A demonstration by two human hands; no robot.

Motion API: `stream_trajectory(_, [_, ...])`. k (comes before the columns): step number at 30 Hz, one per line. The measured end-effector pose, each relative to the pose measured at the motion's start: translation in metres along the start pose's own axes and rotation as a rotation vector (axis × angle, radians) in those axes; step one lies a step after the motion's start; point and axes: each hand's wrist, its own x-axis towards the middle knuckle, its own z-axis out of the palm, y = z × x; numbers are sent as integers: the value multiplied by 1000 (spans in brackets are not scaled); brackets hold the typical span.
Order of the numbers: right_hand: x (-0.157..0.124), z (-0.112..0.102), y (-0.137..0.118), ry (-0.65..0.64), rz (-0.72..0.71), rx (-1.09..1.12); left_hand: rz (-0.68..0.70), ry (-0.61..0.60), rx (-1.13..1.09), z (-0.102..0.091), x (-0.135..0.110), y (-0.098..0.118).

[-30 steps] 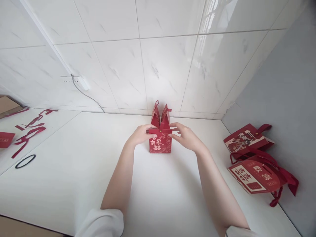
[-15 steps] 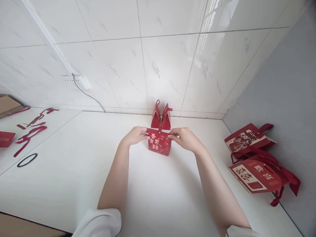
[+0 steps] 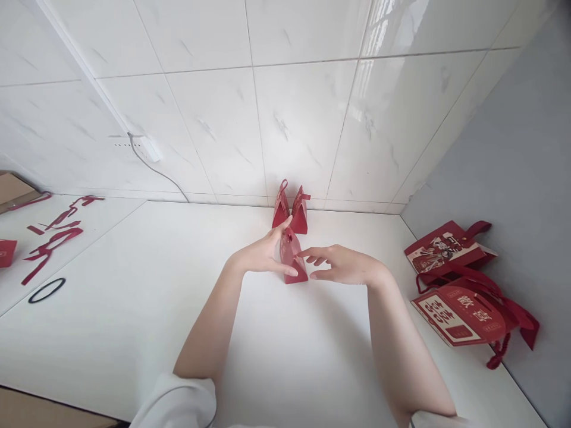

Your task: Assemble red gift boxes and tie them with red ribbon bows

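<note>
A small red gift box [image 3: 293, 261] stands on the white table [image 3: 134, 297], turned so its narrow side faces me. My left hand [image 3: 263, 254] wraps round the box's left face, fingers over its top and thumb near its base. Just right of the box, my right hand [image 3: 339, 266] hovers with its fingers spread, the fingertips touching or nearly touching the box. Two more small red boxes [image 3: 291, 209] with peaked tops stand behind, against the tiled wall.
Two larger red gift bags [image 3: 464, 297] with ribbon handles lie at the right edge by a grey wall. Red ribbon strips [image 3: 53, 238] and a black ring [image 3: 46, 290] lie at the far left. A white socket with a cable [image 3: 143, 148] is on the wall.
The box has been turned about a quarter turn, so its printed front no longer faces me. My left hand now grips its side; my right hand has let go and opened.
</note>
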Motion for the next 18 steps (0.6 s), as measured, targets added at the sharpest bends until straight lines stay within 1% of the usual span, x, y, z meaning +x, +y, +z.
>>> stream_trajectory(2, [0, 1, -4, -35, -28, 18, 33, -5, 6, 4, 5, -1])
stream_trajectory(4, [1, 2, -6, -27, -32, 31, 54, -16, 2, 6, 9, -3])
stream_trajectory(6, [1, 2, -5, -6, -5, 41, 37, -39, -11, 6, 11, -5])
stream_trajectory(8, [1, 0, -1, 25, 59, 42, -5, -34, -22, 3, 11, -7])
stream_trajectory(10, [-1, -2, 4, 67, 162, 13, -21, 34, -20, -1, 11, -10])
stream_trajectory(13, [-4, -7, 11, 116, 286, -43, -11, 190, -11, -7, 11, -15])
stream_trajectory(16, [-7, -10, 15, 123, 312, -38, -25, 321, -27, -11, 14, -23])
stream_trajectory(18, [-8, -11, 15, 132, 322, -38, -33, 371, -43, -13, 15, -28])
